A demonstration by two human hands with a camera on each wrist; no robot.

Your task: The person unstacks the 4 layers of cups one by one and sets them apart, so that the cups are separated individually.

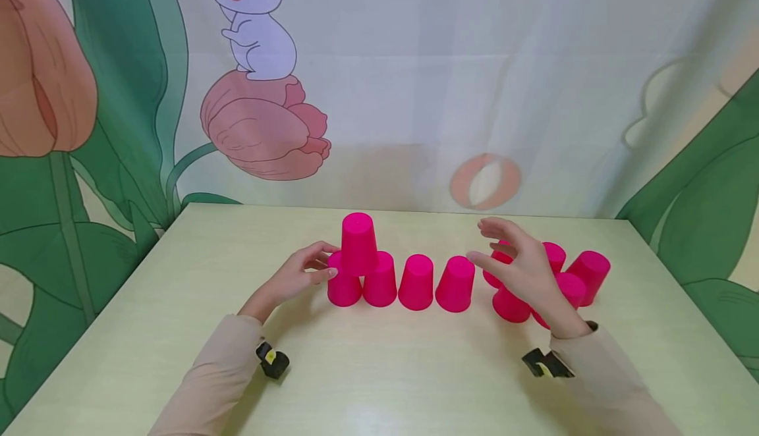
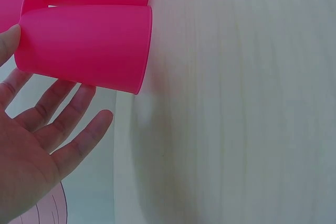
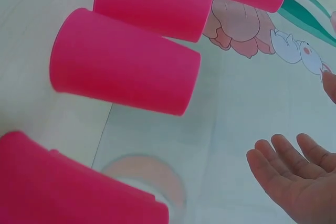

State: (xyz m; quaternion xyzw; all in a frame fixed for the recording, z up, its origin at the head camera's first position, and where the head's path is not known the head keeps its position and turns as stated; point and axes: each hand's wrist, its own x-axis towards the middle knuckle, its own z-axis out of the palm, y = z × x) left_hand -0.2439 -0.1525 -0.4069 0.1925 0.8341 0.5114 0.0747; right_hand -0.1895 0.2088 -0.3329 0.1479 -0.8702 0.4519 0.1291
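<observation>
Four pink cups stand upside down in a row, and another upside-down pink cup [image 1: 358, 245] sits on the two at the left end. My left hand [image 1: 296, 272] is beside the leftmost cup [image 1: 344, 291], its thumb at that cup's upper edge and its fingers spread loosely; in the left wrist view the fingers [image 2: 79, 150] lie along its side. Raised right of the row's rightmost cup [image 1: 455, 286], my right hand [image 1: 524, 268] holds nothing, its fingers relaxed. It partly hides the cups behind it.
At the right, several more pink cups [image 1: 589, 276] stand in a loose cluster. All are on a pale wooden table [image 1: 391, 370]. A printed curtain [image 1: 385, 80] hangs behind the table's far edge. Both wrists carry small black devices [image 1: 274, 361].
</observation>
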